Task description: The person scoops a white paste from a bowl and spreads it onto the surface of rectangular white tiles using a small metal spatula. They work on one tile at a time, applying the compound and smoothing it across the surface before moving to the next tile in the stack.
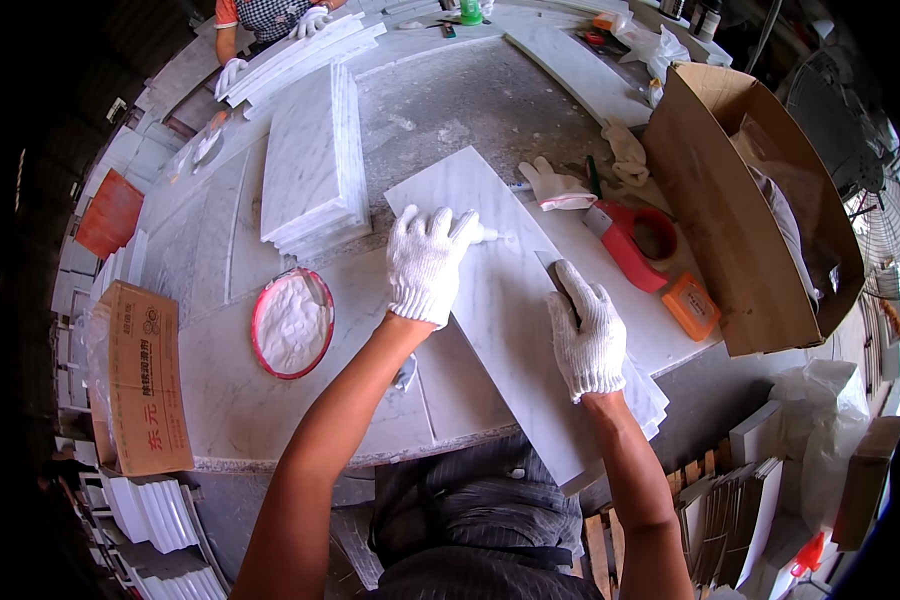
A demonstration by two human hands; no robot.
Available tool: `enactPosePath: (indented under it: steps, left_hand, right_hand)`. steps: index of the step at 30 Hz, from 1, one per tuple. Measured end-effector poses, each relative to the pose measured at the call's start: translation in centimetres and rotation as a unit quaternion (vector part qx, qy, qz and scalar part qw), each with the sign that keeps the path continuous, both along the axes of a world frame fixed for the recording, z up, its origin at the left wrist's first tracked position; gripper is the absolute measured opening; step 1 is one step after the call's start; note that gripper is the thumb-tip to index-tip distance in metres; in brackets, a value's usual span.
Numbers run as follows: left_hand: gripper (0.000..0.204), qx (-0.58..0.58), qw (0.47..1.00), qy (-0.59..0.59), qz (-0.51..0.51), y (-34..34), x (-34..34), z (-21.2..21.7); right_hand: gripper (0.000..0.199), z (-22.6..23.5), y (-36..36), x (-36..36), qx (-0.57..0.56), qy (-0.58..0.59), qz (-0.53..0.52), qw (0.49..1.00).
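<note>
A white knit glove covers my left hand [428, 255], resting over a long grey-veined white marble slab [500, 290]. Its fingers are curled, and a small white nozzle-like tip [486, 235] sticks out beside the thumb; the rest is hidden in the palm. My right hand [585, 335], also gloved, lies at the slab's right edge, closed on a scraper [548, 262] with a thin metal blade and dark handle. The slab lies diagonally, its near end past the table edge, above other slabs. Left of my left hand sits a red-rimmed round lid [292, 325] holding white paste.
A stack of marble slabs [310, 165] stands ahead left. At right are red tape [635, 245], an orange box [690, 306], a loose glove [555, 185] and an open cardboard carton [760, 210]. A co-worker's gloved hands [310, 22] hold strips at far left. Another carton [140, 375] stands left.
</note>
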State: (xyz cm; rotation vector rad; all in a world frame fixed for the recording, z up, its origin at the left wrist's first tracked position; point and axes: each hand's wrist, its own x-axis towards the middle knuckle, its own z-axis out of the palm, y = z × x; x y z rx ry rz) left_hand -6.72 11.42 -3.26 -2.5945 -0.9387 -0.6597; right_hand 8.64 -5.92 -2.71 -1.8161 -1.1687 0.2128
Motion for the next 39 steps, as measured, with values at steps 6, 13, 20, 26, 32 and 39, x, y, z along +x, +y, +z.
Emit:
enactPosePath:
  steps: [6,13,20,26,32,39]
  left_hand:
    - [0.032,0.015,0.998,-0.057,0.02,0.3,-0.7,-0.7]
    - [0.034,-0.197,0.897,-0.395,-0.005,-5.6,-5.1,-1.7]
    - [0.028,-0.357,0.789,-0.461,0.191,-14.8,-15.2,-2.8]
    - [0.021,-0.378,0.763,-0.456,0.257,-15.3,-18.3,-4.2]
    - [0.038,-0.319,0.805,-0.374,0.332,-14.8,-19.1,-6.0]
    - [0.047,-0.253,0.832,-0.375,0.322,-14.2,-18.9,-5.9]
  right_hand:
    - [0.036,0.7,0.2,-0.4,-0.027,0.001,-0.006,1.0]
    - [0.039,0.7,0.0,-0.5,-0.026,0.014,0.009,1.0]
    - [0.036,-0.4,0.5,-0.6,0.041,-0.036,0.041,0.998]
    - [0.039,0.5,0.2,-0.7,-0.036,0.012,0.029,0.999]
    - [0.039,0.3,0.2,-1.0,-0.035,0.045,0.019,0.998]
    - [0.039,-1.0,0.3,-0.8,0.016,-0.002,0.017,1.0]
